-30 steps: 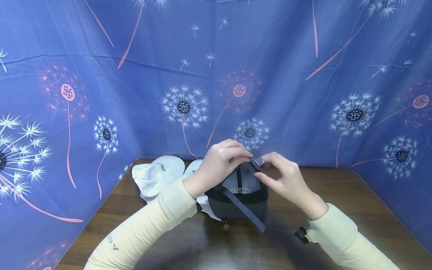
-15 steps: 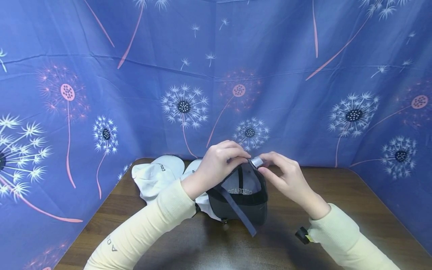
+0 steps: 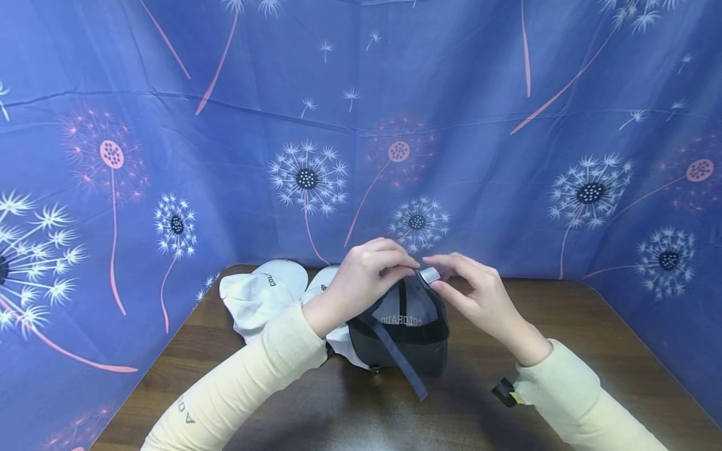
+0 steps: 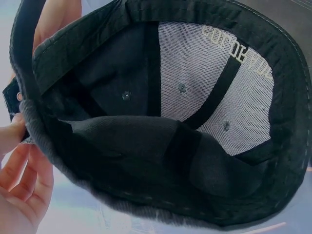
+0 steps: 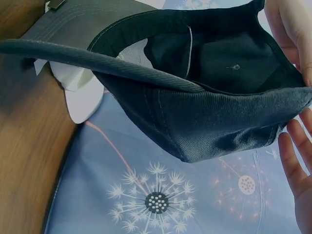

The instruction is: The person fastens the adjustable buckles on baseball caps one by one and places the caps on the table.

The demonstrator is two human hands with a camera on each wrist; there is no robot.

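Two hands hold a dark cap (image 3: 431,351) above the middle of the table (image 3: 553,357), its hollow turned toward the wearer of the head camera. The left hand (image 3: 366,272) pinches the rim between thumb and fingers; just beside it, the right hand (image 3: 482,294) has its thumb and forefinger curled around a silvery buckle (image 3: 430,274) at that same rim. From the rim a loose grey strap (image 3: 397,357) hangs slantwise across the cap, its free end pointing toward the table's near side. Inside, pale lettering (image 4: 238,48) shows reversed against light mesh panels (image 4: 192,63) — the left wrist view also shows small stitched eyelets. The brim (image 5: 87,22) carries rows of stitching in the right wrist view; whether it touches the table I cannot tell.

To the left lies a white cap (image 3: 262,297) with dark letters, and next to it a second white cap (image 3: 324,277), partly hidden behind the left hand. Pale yellow sleeves (image 3: 242,369) cover both arms — behind everything hangs blue cloth (image 3: 479,81) printed with white and pink dandelions.
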